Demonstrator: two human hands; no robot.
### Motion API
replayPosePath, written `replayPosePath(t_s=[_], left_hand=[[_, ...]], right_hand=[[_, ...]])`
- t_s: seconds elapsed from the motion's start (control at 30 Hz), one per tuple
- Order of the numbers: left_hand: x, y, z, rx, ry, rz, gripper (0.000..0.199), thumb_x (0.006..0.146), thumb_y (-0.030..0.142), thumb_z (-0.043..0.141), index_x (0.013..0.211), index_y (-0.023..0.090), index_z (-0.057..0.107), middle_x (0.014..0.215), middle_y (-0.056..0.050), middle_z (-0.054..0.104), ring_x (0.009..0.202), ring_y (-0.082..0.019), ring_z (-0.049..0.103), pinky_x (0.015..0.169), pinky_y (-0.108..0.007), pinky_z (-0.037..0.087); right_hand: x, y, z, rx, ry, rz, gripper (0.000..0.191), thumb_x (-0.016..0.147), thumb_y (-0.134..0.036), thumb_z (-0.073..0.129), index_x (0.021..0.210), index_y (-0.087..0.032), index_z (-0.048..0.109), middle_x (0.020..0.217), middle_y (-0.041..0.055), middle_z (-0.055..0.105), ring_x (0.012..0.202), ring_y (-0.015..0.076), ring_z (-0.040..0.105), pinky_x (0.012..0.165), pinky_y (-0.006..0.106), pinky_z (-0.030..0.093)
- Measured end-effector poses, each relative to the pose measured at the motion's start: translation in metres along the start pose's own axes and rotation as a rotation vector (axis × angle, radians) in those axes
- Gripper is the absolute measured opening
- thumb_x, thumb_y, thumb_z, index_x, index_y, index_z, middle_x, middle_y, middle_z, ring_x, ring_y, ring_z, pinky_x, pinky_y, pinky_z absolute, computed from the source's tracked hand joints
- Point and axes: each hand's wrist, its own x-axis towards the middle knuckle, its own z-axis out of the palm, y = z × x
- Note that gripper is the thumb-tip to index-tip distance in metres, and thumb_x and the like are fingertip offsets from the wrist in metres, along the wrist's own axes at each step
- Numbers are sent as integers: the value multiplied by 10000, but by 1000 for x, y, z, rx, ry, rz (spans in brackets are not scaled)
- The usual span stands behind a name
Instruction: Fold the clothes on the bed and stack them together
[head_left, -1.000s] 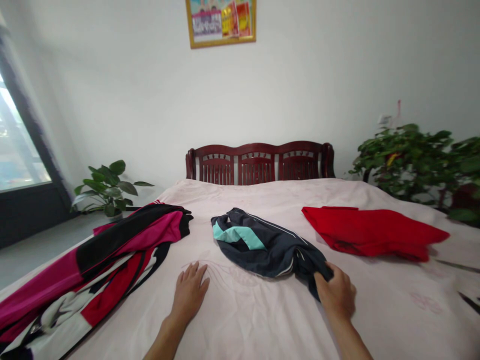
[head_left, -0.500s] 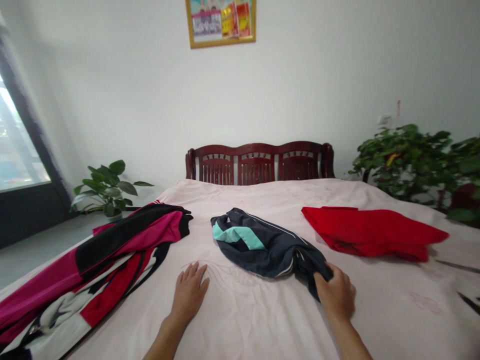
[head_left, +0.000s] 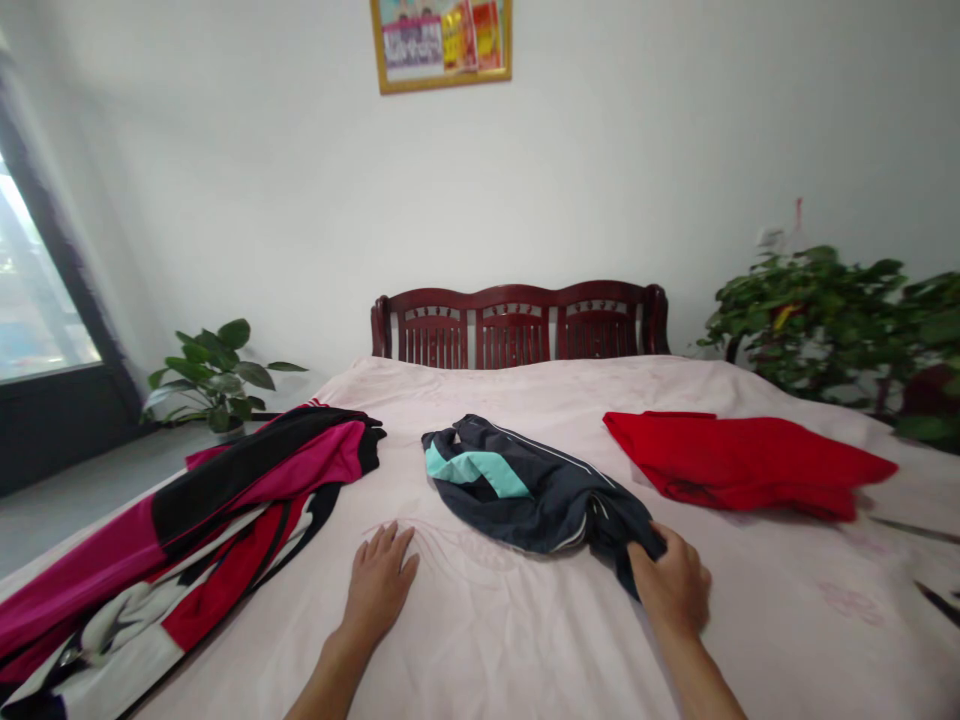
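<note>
Well, our left hand (head_left: pixel 379 585) lies open and flat on a pale pink bedsheet (head_left: pixel 480 650), fingers spread, holding nothing and near the lower edge of a dark navy garment with a mint-green panel (head_left: pixel 532 495). That crumpled garment sits at twelve o'clock from us, mid-bed, and our right hand (head_left: pixel 670 580) is closed around its bunched lower end at about one o'clock. At two o'clock lies a folded bright red cloth (head_left: pixel 739 462), well apart from the navy piece. At ten o'clock, a long magenta, black and white garment (head_left: pixel 150 560) sprawls toward the bed's edge. Beyond them, at twelve, stands a carved dark red wooden headboard (head_left: pixel 517 325) under a gold-framed picture (head_left: pixel 440 40); a broad-leaved potted plant (head_left: pixel 214 375) stands at eleven, a bushy green plant (head_left: pixel 810 325) at one.
</note>
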Motion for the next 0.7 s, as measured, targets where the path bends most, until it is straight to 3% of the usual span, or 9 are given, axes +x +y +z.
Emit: replayPosePath(t_s=[0.7], left_hand=[[0,-1,3,-19,21,6,453,976,294,430,1408,251,559,1520,-94,500,1440,-291,396,1164,-489,309]], right_hand=[[1,0,0,-14,-1,-2,566,783,-408,482,1291,-186,598,1284,147,598,1127,360,524,1000,469,433]])
